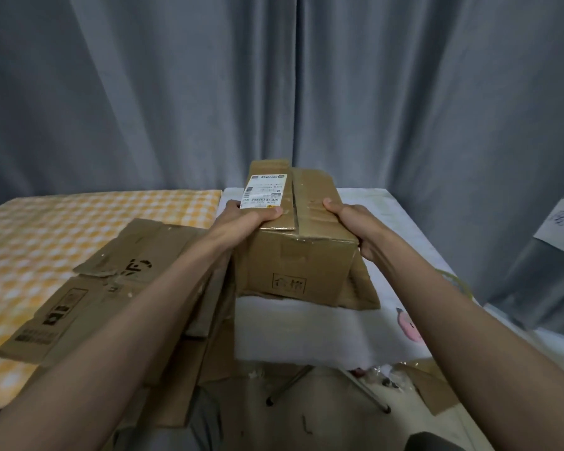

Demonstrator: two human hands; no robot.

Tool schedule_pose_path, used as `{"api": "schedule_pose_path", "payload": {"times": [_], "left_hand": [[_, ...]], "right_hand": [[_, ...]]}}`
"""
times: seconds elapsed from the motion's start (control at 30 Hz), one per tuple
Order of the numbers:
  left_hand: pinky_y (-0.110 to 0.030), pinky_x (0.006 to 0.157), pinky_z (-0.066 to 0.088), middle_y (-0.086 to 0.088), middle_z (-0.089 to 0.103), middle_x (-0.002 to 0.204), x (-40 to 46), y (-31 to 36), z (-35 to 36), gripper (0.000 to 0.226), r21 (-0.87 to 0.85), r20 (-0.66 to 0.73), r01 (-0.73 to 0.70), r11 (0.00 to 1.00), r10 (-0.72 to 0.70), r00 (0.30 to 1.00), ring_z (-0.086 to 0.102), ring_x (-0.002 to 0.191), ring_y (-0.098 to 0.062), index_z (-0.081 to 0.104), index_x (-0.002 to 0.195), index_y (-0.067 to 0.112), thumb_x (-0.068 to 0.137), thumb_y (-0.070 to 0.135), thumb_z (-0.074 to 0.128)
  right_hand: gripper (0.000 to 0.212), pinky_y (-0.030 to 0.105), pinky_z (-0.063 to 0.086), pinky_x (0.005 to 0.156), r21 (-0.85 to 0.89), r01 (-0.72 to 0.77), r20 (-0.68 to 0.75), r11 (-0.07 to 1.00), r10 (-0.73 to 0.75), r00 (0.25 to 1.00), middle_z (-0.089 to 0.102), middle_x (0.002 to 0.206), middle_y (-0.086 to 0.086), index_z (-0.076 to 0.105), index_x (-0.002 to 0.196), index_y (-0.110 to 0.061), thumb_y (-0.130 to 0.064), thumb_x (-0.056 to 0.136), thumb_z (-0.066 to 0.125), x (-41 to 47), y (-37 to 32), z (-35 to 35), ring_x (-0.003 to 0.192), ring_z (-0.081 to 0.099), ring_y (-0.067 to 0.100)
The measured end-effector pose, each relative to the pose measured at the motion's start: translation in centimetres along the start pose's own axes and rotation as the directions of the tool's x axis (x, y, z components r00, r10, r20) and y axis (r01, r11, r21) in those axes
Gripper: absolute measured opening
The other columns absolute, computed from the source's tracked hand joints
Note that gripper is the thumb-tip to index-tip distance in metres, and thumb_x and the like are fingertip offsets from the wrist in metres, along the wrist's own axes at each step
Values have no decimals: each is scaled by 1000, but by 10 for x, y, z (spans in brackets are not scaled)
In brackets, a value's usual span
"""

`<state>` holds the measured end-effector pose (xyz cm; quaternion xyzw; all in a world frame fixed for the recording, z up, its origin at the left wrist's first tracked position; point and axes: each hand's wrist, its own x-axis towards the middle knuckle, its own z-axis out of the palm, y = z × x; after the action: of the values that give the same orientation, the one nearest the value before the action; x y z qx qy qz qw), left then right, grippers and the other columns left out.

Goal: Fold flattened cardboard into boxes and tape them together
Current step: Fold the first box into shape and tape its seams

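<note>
A folded box (pixel 293 229) is gripped at both sides by the left hand (pixel 251 218) and right hand (pixel 355 222) — fingers curled round it — above a white worktop (pixel 388 216); flattened cardboard (pixel 88 288) lies at nine o'clock, grey curtains (pixel 176 92) behind.

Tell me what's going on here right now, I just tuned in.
A person is holding a folded-up cardboard box with both hands over a small white table. The left hand grips its left top edge, thumb on the shipping label; the right hand grips the right edge. The top flaps are closed. Several flattened cardboard sheets lie to the left, partly on an orange checkered blanket, not yet folded.
</note>
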<state>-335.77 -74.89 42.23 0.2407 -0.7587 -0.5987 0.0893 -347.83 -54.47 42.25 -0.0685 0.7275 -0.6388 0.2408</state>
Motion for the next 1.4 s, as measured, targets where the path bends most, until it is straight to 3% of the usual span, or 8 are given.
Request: {"api": "schedule_pose_path", "payload": {"times": [0.23, 0.47, 0.6, 0.7, 0.83, 0.97, 1.23, 1.4], "left_hand": [[-41, 104, 45, 7, 51, 141, -25, -1, 12, 115, 128, 189, -7, 992, -17, 982, 53, 123, -18, 29, 149, 28, 55, 62, 86], [-38, 109, 31, 2, 21, 160, -42, -7, 21, 133, 237, 44, 28, 971, -40, 998, 33, 137, -22, 1, 155, 30, 56, 74, 79], [-43, 113, 25, 0, 13, 159, -45, -12, 36, 135, 322, -12, -8, 947, 12, 1000, 23, 144, -27, -6, 155, 34, 56, 82, 71], [-43, 115, 22, 12, 7, 155, -37, -10, 37, 127, 514, -21, -156, 844, 194, 981, 12, 145, -22, 2, 155, 34, 58, 85, 65], [-40, 119, 7, 23, -2, 161, -18, 9, 31, 107, 603, 280, -540, 587, 478, 832, 0, 148, -6, 14, 155, 41, 66, 87, 52], [-41, 124, 3, 24, 3, 162, -6, 21, 39, 88, 587, 558, -660, 468, 357, 749, -3, 150, -3, 15, 155, 40, 81, 81, 39], [-29, 123, 5, 24, 15, 160, 3, 26, 48, 96, 570, 669, -770, 287, 382, 638, 3, 149, 2, 20, 154, 40, 72, 90, 30], [-36, 124, 9, 29, 4, 160, 14, 11, 50, 95, 553, 691, -775, 305, 353, 631, -2, 147, 8, 8, 152, 48, 71, 95, 24]], "right_hand": [[37, 27, 60, 63, -44, -28, 9, 999, 28, 1000, 76, 102, 10, 65, 119, -6, -37, 97, 62, -6, 2, -16, 83, 75, 20], [48, 40, 59, 92, -238, 55, 106, 970, -31, 994, 76, 107, 6, 66, 119, -15, -53, 90, 66, 3, -7, -22, 95, 75, 22], [56, 33, 61, 84, -297, 77, 139, 952, -37, 990, 77, 104, 2, 67, 119, -17, -60, 82, 72, 10, -4, -29, 91, 76, 19], [55, 25, 60, 67, -285, 74, 165, 956, -27, 986, 78, 99, 0, 67, 120, -17, -55, 82, 74, 17, 0, -37, 85, 76, 16], [52, 30, 60, 81, -283, 99, 190, 954, -46, 981, 77, 108, 5, 68, 120, -16, -53, 84, 73, 24, 5, -49, 95, 75, 19], [46, 27, 58, 74, -270, 115, 248, 956, -46, 968, 76, 109, 7, 72, 117, -13, -49, 87, 71, 29, 5, -62, 96, 74, 19], [50, 28, 59, 73, -327, 105, 372, 939, 26, 928, 75, 112, 6, 73, 115, -20, -53, 77, 75, 45, -14, -85, 97, 74, 19], [50, 25, 59, 80, -329, 39, 279, 943, 58, 958, 76, 112, 2, 75, 113, -20, -61, 94, 53, 50, 2, -89, 103, 73, 17]]}}
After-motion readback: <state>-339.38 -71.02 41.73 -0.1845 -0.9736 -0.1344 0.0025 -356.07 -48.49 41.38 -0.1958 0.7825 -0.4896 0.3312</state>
